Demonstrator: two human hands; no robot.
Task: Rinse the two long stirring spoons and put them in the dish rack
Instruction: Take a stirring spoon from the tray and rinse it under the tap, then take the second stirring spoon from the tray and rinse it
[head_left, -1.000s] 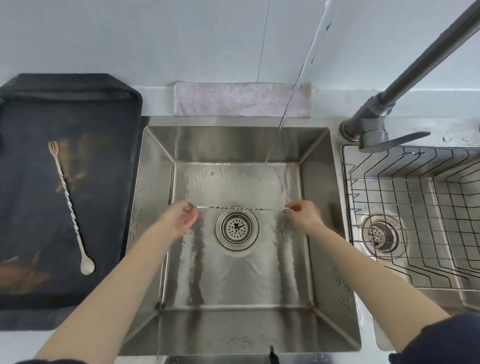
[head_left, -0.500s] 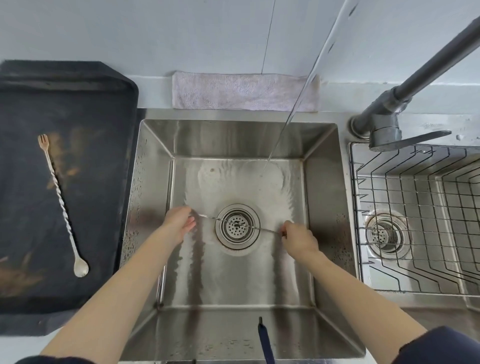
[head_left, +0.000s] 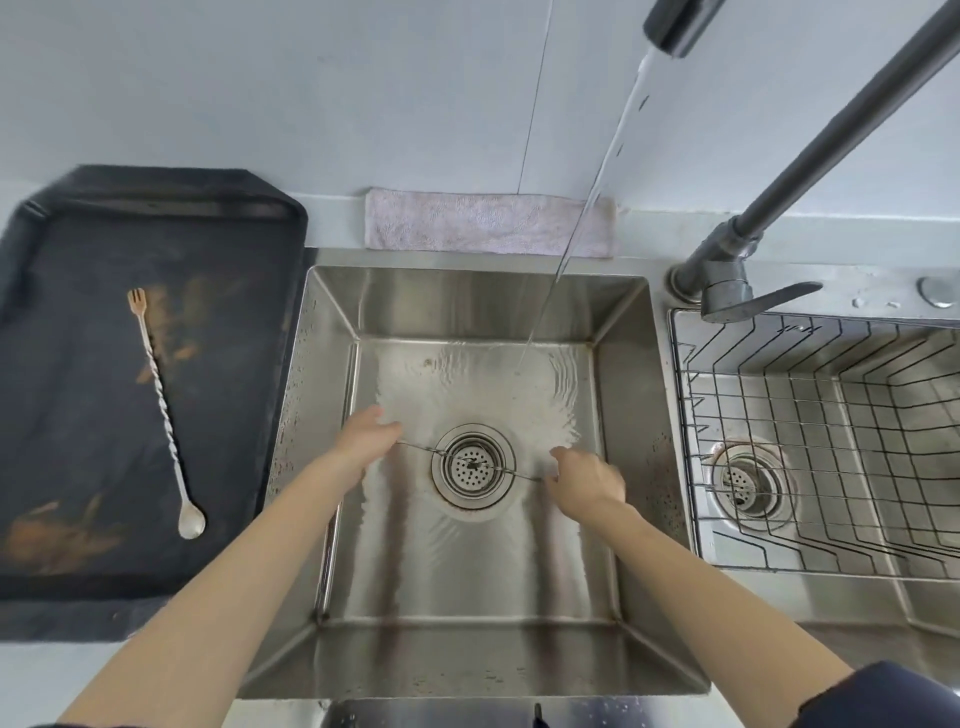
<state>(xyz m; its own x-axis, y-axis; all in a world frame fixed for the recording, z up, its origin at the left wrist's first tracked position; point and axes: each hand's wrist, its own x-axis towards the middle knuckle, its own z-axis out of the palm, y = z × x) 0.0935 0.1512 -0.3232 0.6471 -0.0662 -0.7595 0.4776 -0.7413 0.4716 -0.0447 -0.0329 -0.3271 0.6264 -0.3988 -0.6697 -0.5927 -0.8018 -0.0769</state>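
One long twisted stirring spoon (head_left: 470, 460) stretches across the drain of the steel sink (head_left: 332, 322). My left hand (head_left: 366, 439) holds its left end and my right hand (head_left: 587, 478) pinches its right end. Water streams from the grey faucet (head_left: 675, 23) and lands on the sink floor behind the spoon, not on it. A second stirring spoon (head_left: 162, 410), with a small fork at its far end, lies on the dark tray (head_left: 244, 291) at the left. The wire dish rack (head_left: 810, 447) sits in the right basin.
A pale folded cloth (head_left: 488, 223) lies on the ledge behind the sink. The faucet's base and lever (head_left: 732, 283) stand between the two basins. The drain strainer (head_left: 472, 467) is under the held spoon.
Both hands have carried the spoon toward me, away from the water stream; it now tilts, right end nearer me. The camera view has shifted so the faucet spout shows.
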